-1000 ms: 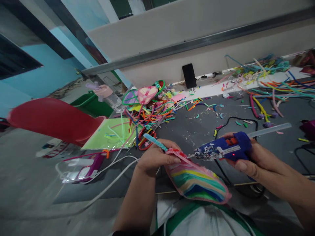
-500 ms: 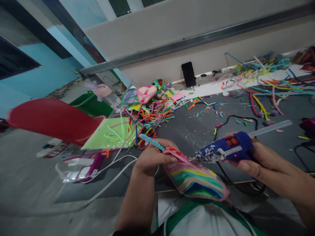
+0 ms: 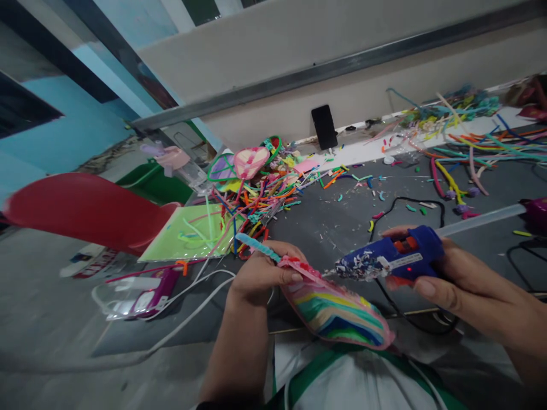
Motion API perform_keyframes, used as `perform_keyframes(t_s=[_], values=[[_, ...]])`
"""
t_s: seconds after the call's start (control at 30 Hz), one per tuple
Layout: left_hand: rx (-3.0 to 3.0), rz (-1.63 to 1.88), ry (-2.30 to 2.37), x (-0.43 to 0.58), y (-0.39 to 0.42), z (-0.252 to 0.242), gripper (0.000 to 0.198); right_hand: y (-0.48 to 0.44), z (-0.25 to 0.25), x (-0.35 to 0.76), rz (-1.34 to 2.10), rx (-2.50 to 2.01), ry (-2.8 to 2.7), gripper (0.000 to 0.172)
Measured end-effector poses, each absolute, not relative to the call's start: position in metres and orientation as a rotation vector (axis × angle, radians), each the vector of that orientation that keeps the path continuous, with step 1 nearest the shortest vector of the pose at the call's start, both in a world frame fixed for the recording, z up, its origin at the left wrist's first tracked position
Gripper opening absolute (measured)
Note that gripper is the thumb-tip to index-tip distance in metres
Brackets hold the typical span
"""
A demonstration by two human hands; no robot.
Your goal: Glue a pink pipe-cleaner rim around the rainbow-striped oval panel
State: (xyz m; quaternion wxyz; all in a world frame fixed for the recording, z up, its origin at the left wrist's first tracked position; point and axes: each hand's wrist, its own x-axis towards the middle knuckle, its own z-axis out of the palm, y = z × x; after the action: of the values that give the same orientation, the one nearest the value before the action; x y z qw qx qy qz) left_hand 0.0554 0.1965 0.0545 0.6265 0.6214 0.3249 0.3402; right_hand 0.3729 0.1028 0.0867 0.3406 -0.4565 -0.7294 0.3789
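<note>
My left hand pinches the upper end of a rainbow-striped, pink-edged craft piece made of fuzzy stems. A light blue fuzzy stem sticks out past that hand's fingers. In my right hand is a blue glue gun, its front crusted with pale scraps and a small red light lit on its side. The gun's nozzle points left, at the pink edge of the craft piece; whether it touches is too small to tell. A long clear glue stick juts from the gun's back.
Loose pipe cleaners and finished-looking heart shapes heap at the table's left. A black phone leans on the wall. Black cable loops behind the gun. A red chair and a green bin stand left.
The glue stick now reaches farther out behind the gun. The nozzle has shifted slightly left along the pink edge. The whole view has moved a little; both hands keep their holds.
</note>
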Motion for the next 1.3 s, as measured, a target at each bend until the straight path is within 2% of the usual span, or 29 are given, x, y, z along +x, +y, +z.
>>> perform_keyframes(t_s=[0.23,0.47,1.1,1.3], values=[[1.421,0.767,0.760,0.0540,0.1980,0.0522,0.029,0.1028,0.0872,0.3682,0.826,-1.196,-1.945,0.048],[1.391,0.780,0.748,0.0555,0.1980,0.0538,0.025,0.1015,0.0860,0.3678,0.742,-1.249,-1.960,0.048],[1.378,0.795,0.764,0.0527,0.2008,0.0477,0.027,0.0976,0.0841,0.3705,0.745,-1.413,-1.953,0.045],[1.392,0.797,0.689,0.0514,0.2015,0.0457,0.022,0.0972,0.0878,0.3711,0.754,-1.464,-1.900,0.053]])
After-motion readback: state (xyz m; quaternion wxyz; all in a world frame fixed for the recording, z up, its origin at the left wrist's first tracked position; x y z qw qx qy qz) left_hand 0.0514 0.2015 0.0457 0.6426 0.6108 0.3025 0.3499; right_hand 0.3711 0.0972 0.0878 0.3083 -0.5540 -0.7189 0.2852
